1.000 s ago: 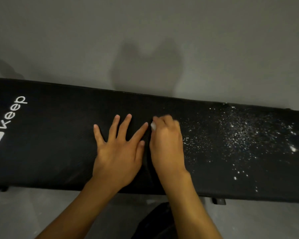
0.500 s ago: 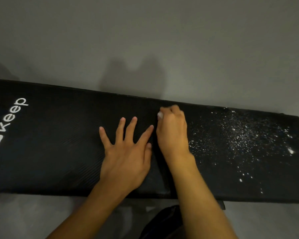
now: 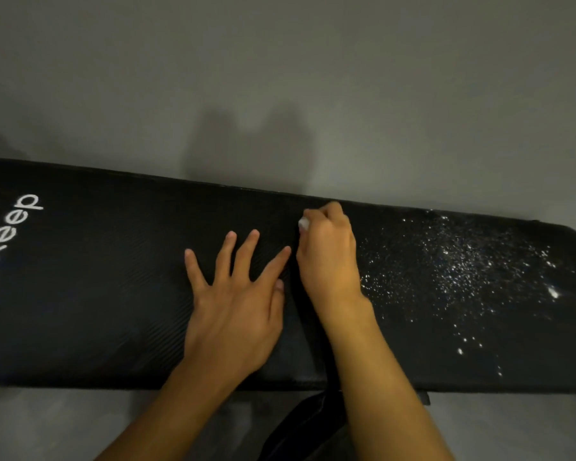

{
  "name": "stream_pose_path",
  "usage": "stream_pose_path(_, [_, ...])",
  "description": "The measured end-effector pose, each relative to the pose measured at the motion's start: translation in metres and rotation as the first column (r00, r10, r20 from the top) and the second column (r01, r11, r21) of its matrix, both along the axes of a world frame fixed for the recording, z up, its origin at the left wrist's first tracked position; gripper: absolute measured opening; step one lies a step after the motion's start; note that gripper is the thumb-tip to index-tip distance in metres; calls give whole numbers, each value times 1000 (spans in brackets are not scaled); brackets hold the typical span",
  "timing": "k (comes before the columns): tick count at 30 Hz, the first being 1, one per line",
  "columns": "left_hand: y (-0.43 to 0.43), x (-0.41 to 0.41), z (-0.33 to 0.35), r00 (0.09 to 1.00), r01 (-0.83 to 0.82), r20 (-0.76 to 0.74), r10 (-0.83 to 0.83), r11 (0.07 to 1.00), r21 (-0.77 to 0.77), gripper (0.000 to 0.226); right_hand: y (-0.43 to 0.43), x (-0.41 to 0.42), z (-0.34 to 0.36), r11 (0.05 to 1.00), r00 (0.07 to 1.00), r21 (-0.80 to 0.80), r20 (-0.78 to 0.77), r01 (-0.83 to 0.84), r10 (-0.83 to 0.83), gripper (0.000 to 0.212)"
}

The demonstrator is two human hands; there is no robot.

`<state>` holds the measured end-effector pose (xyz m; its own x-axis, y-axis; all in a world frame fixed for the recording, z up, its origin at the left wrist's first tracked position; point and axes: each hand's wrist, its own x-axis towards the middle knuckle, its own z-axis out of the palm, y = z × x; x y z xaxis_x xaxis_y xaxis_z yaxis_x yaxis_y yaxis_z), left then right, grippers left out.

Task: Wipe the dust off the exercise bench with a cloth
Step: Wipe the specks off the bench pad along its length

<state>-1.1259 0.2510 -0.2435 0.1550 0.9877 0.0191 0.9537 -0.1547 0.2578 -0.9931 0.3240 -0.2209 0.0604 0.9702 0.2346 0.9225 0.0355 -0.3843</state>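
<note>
Gripping a small white cloth [image 3: 303,223], the right hand [image 3: 328,261] sits curled, knuckles up, near the far edge of the exercise bench [image 3: 97,294]. Only a white corner of the cloth shows at the fingertips, on the side facing the left hand [image 3: 236,307]; the rest is hidden in the fist. Left hand lies flat on the pad just beside the right, fingers straight and splayed, holding nothing. Can't tell if its index tip touches the right hand.

Bench: long black pad, fine diagonal weave, rounded end out past the right hand. White dust specks [image 3: 463,261] cover the pad outward of the right hand, thickest well away from it, thinning toward the wrist. Pad around the left hand reads plain black. White "Keep" logo [image 3: 14,224] sits far out past the left hand. Grey floor [image 3: 280,78] lies beyond the fingertips. Dark item [image 3: 306,427] hangs below the bench between the forearms, can't identify it.
</note>
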Motion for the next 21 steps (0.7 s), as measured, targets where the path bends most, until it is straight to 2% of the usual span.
stream_pose_path(3, [0, -1, 1, 1000, -6, 13, 6, 1000, 1, 54, -5, -7, 1, 999, 999, 1, 23, -43, 43, 23])
stream_pose_path(9, [1, -2, 0, 998, -8, 56, 8, 1000, 2, 57, -143, -6, -15, 995, 988, 91, -147, -36, 49, 30])
stream_pose_path(11, [1, -1, 0, 998, -11, 63, 11, 1000, 1, 56, -151, -2, -20, 990, 987, 140, -153, -19, 40, 34])
stream_pose_path(15, [0, -2, 1, 997, -8, 72, 7, 1000, 5, 56, -127, 1, -16, 995, 991, 96, -135, 32, -19, 33])
stream_pose_path(21, [0, 0, 3, 997, -3, 80, 4, 1000, -6, 55, -171, 16, -22, 983, 990, 184, -128, -30, 54, 32])
